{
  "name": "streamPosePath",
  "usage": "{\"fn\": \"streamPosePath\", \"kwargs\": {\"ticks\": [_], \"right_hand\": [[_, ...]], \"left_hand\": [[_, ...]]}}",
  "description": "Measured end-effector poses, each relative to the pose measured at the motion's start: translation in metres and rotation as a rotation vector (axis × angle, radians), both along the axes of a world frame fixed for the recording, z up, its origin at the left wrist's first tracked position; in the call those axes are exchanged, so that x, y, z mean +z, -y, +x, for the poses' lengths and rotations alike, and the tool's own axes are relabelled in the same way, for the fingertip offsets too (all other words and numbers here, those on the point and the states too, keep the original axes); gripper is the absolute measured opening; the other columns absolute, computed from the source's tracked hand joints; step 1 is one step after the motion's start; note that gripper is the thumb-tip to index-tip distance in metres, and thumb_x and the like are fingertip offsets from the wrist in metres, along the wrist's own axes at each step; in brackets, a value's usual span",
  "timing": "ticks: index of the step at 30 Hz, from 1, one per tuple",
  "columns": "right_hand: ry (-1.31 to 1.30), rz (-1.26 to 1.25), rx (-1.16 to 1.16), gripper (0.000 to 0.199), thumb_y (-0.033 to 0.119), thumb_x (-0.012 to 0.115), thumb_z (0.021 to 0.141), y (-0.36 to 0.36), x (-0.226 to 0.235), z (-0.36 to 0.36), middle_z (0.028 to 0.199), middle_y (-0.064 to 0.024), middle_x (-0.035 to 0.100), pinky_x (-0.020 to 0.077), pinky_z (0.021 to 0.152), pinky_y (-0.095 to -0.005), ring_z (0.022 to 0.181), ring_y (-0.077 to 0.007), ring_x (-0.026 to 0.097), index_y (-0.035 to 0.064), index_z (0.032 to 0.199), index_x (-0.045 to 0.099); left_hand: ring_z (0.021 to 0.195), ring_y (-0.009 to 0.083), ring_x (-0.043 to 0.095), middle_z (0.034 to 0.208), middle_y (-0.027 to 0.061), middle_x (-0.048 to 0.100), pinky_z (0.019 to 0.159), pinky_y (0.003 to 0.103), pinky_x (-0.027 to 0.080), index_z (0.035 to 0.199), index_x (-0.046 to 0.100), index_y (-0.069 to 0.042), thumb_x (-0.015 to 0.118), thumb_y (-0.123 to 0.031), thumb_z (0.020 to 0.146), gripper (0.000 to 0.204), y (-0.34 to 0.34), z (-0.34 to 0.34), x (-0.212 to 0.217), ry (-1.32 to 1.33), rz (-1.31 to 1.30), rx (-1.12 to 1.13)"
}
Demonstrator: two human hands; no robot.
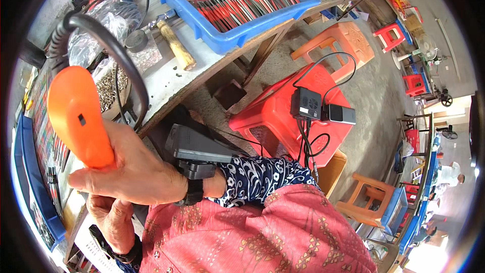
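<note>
The right hand (134, 169) grips an orange tool (78, 116), and the left hand (113, 220) curls just below, holding nothing I can see.

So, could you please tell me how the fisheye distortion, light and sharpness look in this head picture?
Head view: strong fisheye bending, with the workbench edge curving and a black rim around the frame; bright daylight blows out the lower right corner; the orange tool handle in the right hand looms large but reasonably sharp; the left hand beneath it sits in shade; far stools look small and soft.
</note>
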State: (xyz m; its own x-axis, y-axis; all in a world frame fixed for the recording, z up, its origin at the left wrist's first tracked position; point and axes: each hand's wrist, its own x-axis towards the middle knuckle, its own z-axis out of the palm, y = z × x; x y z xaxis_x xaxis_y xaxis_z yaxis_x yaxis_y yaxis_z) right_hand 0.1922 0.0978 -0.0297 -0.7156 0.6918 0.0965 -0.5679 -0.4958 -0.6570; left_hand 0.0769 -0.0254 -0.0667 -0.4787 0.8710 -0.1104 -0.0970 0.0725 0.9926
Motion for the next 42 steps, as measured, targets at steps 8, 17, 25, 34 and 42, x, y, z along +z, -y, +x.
{"fn": "streamPosePath", "kwargs": {"ticks": [8, 17, 25, 34, 42], "right_hand": [[0.223, 0.719, -0.104, 0.054, 0.028, 0.077, 0.063, -0.012, -0.021, 0.02, 0.086, -0.0151, 0.051, 0.042, 0.073, -0.0376, 0.08, -0.0312, 0.051, -0.0012, 0.099, 0.05], [0.483, 1.134, 0.299, 0.043, 0.033, 0.077, 0.064, -0.042, -0.06, 0.06, 0.071, -0.0101, 0.056, 0.0429, 0.06, -0.0365, 0.065, -0.0261, 0.055, 0.0018, 0.087, 0.059], [1.313, 1.357, 0.227, 0.038, 0.037, 0.064, 0.071, -0.082, -0.19, 0.08, 0.074, -0.0211, 0.061, 0.0467, 0.06, -0.0428, 0.071, -0.036, 0.06, -0.0012, 0.074, 0.062], [2.189, 0.853, 0.196, 0.035, 0.034, 0.064, 0.072, -0.123, -0.295, 0.162, 0.074, -0.0199, 0.061, 0.0472, 0.06, -0.0424, 0.07, -0.0351, 0.061, -0.0006, 0.077, 0.062], [2.336, 0.769, 0.255, 0.033, 0.032, 0.064, 0.073, -0.142, -0.316, 0.154, 0.075, -0.0189, 0.061, 0.0478, 0.06, -0.0419, 0.07, -0.0343, 0.061, -0.0002, 0.08, 0.062]], "left_hand": [[0.058, 0.0067, 0.046, 0.08, 0.0004, 0.057, 0.052, 0.019, 0.035, 0.105, 0.051, -0.002, 0.077, -0.016, 0.071, 0.046, 0.012, 0.001, -0.004, -0.057, 0.022, -0.038], [0.082, 0.0122, 0.057, 0.09, 0.0039, 0.061, 0.077, 0.023, 0.044, 0.104, 0.053, 0.0, 0.08, -0.005, 0.066, 0.046, 0.016, 0.004, -0.001, 0.131, -0.071, -0.065], [0.08, 0.011, 0.056, 0.089, 0.0033, 0.061, 0.075, 0.023, 0.044, 0.102, 0.054, -0.001, 0.081, -0.009, 0.066, 0.046, 0.018, -0.001, -0.004, 0.103, -0.053, -0.065], [0.079, 0.0106, 0.057, 0.09, 0.0034, 0.061, 0.074, 0.022, 0.045, 0.102, 0.055, 0.0, 0.081, -0.007, 0.065, 0.046, 0.018, -0.006, -0.01, 0.092, -0.083, -0.053], [0.072, 0.0102, 0.058, 0.084, 0.0041, 0.063, 0.067, 0.022, 0.046, 0.103, 0.055, 0.001, 0.08, -0.004, 0.065, 0.046, 0.013, -0.007, -0.004, 0.133, -0.16, -0.059]]}}
